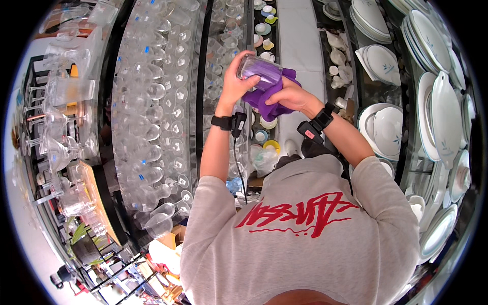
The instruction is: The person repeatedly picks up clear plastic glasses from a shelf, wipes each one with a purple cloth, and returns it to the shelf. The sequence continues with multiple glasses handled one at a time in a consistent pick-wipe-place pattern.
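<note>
A clear drinking glass (261, 69) lies tilted between my hands, above the aisle between the shelves. My left hand (237, 81) grips its left side, thumb across the near wall and fingers round the far rim. A purple cloth (269, 101) bunches against the glass on the right and hangs below it. My right hand (291, 96) is closed on the cloth and presses it to the glass; some of its fingers are hidden in the folds. Purple shows through the glass wall.
Rows of stemmed glasses (152, 91) fill the shelf on my left. White plates (386, 129) and oval platters (445, 119) stack on my right. Small cups (268, 44) line a low shelf ahead. A clear plastic bag (264, 158) and a yellow bowl (272, 146) sit below my hands.
</note>
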Available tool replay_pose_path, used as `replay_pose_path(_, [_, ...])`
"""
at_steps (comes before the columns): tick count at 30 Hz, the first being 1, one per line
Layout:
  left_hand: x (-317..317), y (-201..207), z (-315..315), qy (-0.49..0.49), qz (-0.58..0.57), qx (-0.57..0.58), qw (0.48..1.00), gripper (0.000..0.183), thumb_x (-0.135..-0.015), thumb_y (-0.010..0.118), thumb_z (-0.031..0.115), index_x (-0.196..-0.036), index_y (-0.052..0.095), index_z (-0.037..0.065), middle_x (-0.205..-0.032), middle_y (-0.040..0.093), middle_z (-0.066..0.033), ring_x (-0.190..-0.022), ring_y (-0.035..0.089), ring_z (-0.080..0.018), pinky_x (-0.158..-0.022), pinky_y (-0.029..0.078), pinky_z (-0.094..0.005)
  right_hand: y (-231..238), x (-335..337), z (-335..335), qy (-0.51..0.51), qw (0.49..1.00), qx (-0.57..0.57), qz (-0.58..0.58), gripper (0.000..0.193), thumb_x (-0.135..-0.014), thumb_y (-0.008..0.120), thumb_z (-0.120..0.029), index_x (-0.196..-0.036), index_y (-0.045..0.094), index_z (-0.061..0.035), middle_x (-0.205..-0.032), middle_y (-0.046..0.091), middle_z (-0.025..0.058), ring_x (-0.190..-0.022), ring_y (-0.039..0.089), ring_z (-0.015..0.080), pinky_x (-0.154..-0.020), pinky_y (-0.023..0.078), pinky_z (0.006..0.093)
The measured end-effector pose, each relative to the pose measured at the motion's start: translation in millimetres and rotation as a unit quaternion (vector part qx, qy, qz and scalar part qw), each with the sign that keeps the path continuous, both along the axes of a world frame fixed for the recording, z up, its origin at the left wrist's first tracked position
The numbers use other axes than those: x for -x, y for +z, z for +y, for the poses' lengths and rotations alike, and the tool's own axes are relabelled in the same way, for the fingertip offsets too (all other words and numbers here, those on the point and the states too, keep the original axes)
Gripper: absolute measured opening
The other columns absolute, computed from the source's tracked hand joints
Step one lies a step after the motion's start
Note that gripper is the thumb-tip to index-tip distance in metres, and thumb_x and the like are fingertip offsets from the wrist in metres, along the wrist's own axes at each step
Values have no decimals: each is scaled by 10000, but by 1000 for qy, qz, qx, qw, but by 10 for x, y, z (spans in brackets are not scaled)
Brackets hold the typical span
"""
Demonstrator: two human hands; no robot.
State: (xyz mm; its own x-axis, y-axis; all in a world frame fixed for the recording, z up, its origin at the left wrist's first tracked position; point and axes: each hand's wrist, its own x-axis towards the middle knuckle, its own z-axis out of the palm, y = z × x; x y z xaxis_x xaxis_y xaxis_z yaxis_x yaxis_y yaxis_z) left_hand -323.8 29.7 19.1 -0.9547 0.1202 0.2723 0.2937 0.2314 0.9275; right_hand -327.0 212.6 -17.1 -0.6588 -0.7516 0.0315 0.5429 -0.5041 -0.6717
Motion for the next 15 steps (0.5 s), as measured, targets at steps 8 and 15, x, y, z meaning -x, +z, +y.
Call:
replay_pose_path(8, [21,-20,54,56,-6,-26,998,590,-733,728,287,-1220,514,33,-1094,582,-70,-1015,550,-156,-881,439,-291,93,181,76,-95,735,-362,566,304,-707,587,-54,-1000,537,11,-891,619,211,-799,562,419,-699,480,442])
replay_pose_path(15, [-42,-23,3,47,72,28,996,661,-647,791,268,-1203,519,38,-1112,579,-88,-1001,570,-203,-883,448,-322,35,102,64,33,997,-50,49,537,-700,542,88,-1226,508,-20,-1070,612,84,-941,612,201,-800,489,333])
